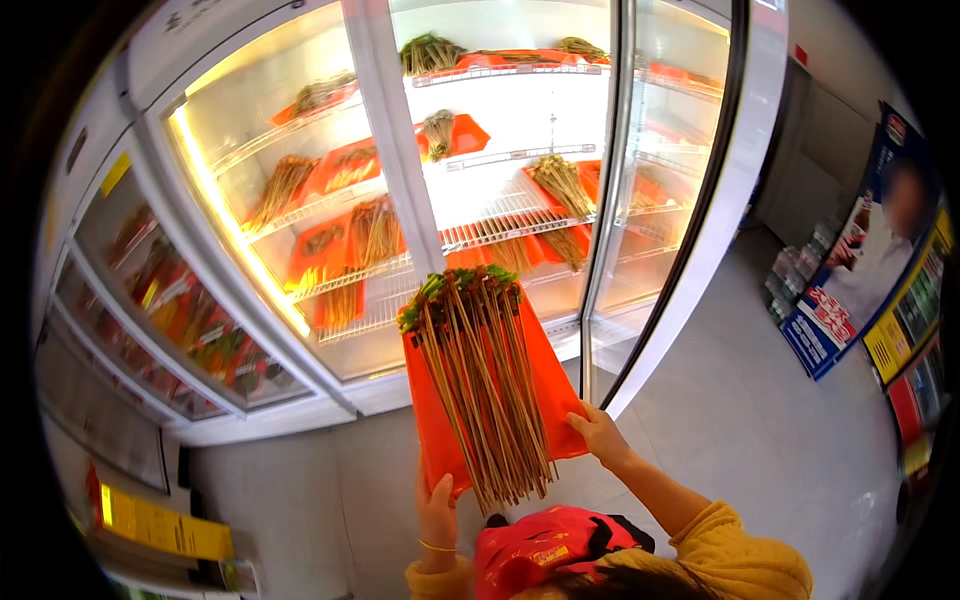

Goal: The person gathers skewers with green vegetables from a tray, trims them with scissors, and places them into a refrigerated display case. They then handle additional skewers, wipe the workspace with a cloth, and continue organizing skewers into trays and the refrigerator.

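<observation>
An orange-red plastic tray is held out in front of me, tilted towards the fridge. My left hand grips its near left corner, and my right hand grips the right edge near its close corner. On the tray lies a thick bundle of skewers on long wooden sticks. Green and dark red food tops crowd the far end, while the bare stick ends reach past the near edge. Just beyond stands a lit display fridge, whose right glass door is swung outwards.
Wire shelves inside the fridge carry several orange trays of skewers. A second cooler with packed goods adjoins on the left. To the right stand wrapped bottles and a blue poster board. A yellow box sits at the lower left.
</observation>
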Tool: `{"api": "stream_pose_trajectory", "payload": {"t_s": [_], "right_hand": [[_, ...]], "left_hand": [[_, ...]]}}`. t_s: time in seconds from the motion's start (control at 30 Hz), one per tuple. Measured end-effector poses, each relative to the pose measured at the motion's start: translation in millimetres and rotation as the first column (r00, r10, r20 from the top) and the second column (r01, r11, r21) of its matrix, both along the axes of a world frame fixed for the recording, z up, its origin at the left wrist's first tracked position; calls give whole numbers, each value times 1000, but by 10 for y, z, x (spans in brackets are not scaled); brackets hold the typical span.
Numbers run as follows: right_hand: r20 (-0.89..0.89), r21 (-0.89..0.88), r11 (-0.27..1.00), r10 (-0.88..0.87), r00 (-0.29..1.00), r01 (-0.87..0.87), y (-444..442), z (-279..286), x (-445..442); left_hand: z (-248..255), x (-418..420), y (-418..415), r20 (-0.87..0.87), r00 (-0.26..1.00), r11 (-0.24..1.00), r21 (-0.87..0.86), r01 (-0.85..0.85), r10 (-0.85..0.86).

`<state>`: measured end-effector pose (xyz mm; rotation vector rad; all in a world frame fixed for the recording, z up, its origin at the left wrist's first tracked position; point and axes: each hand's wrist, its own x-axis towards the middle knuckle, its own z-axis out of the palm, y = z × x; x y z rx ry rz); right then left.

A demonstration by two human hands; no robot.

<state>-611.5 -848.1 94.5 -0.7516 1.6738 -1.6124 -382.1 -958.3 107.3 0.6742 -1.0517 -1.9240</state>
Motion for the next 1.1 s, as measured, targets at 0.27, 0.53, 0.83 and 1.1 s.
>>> {"api": "stream_pose_trajectory", "payload": {"t_s": [0.27, 0.53, 0.83, 1.1], "right_hand": [[1, -107, 958, -267, 964, 265, -907, 452, -899], [102, -186, 899, -384, 918, 397, -1652, 963, -2043], [156, -166, 898, -384, 910, 408, -2352, 1367, -3544], [129, -116, 927, -342, 931, 357, -2909, 1334, -4902]], "left_hand": [[448, -1215, -1486, -80, 962, 965, -20, 262, -262], [824, -2632, -2373, -174, 916, 932, -93, 350, -362], [1132, -4211, -3171, -207, 896, 919, -54, 391, -393], [1213, -5448, -3836, -191, 872, 891, -38, 453, -451]]}}
